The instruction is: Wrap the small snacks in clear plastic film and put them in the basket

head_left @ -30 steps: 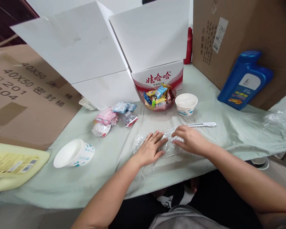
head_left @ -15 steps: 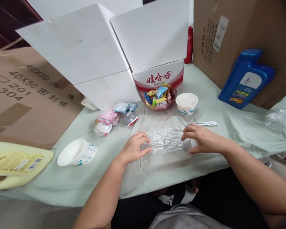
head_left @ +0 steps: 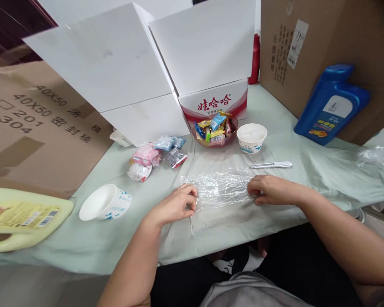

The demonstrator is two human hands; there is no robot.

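A crinkled sheet of clear plastic wrap (head_left: 222, 187) lies on the green cloth between my hands. My left hand (head_left: 181, 202) pinches its left end, with thumb and fingers together. At the opposite end my right hand (head_left: 265, 188) has its fingers curled closed on the plastic. Just beyond my right hand rests a white utility knife (head_left: 271, 165). Past the wrap are small packets in pink (head_left: 144, 155) and blue (head_left: 169, 143) wrappers, and a glass bowl (head_left: 211, 144) of wrapped snacks.
An upright paper bowl (head_left: 251, 138) stands beside the glass bowl; another paper bowl (head_left: 106, 202) lies tipped at left. A yellow jug (head_left: 25, 219) and a blue bottle (head_left: 331, 104) flank the table. White boxes (head_left: 141, 68) and brown cartons (head_left: 307, 51) enclose the back and sides.
Both hands have closed from a loose, spread pose onto the ends of the plastic wrap. My left hand has shifted slightly left, my right slightly right, uncovering more of the knife.
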